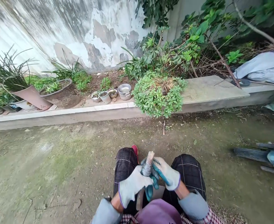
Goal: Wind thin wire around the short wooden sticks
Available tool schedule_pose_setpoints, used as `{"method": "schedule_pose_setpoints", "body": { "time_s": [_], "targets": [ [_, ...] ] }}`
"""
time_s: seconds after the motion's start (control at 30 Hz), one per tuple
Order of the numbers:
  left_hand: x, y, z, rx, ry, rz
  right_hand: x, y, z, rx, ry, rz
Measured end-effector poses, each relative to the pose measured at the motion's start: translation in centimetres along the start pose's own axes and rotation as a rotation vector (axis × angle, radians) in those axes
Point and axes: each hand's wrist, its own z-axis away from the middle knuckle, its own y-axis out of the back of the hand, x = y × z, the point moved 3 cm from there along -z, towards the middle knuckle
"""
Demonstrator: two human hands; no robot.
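Observation:
My left hand (pixel 132 185), in a grey and teal work glove, grips a short wooden stick (pixel 147 168) that stands nearly upright between my knees. Grey wire or tape is wound around the stick just below its pale top end. My right hand (pixel 166 175), gloved the same way, closes on the wrapped part from the right side. Both hands touch each other around the stick. The stick's lower end runs down behind my left wrist. My knees in dark checked trousers (pixel 125 163) frame the hands.
Bare mossy ground lies ahead. A low concrete ledge (pixel 85 109) carries potted plants, small bowls and a metal pot (pixel 124 91). A leafy bush (pixel 159 95) overhangs the ledge. Dark tool-like objects (pixel 262 155) lie at right. A peeling wall stands behind.

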Motion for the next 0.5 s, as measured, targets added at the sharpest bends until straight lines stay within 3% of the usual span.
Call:
{"method": "schedule_pose_setpoints", "body": {
  "time_s": [0.2,0.37,0.5],
  "targets": [
    [-4.6,-1.0,0.9,0.123,0.095,0.098,4.4,1.0,4.4,-0.065,-0.274,0.055],
    [-7.7,-0.6,1.9,0.162,0.184,0.077,5.1,1.9,5.1,-0.01,-0.272,0.3],
    [-9.8,0.4,1.3,0.213,0.23,0.061,6.1,2.1,5.5,0.023,-0.304,0.601]
  ]
}}
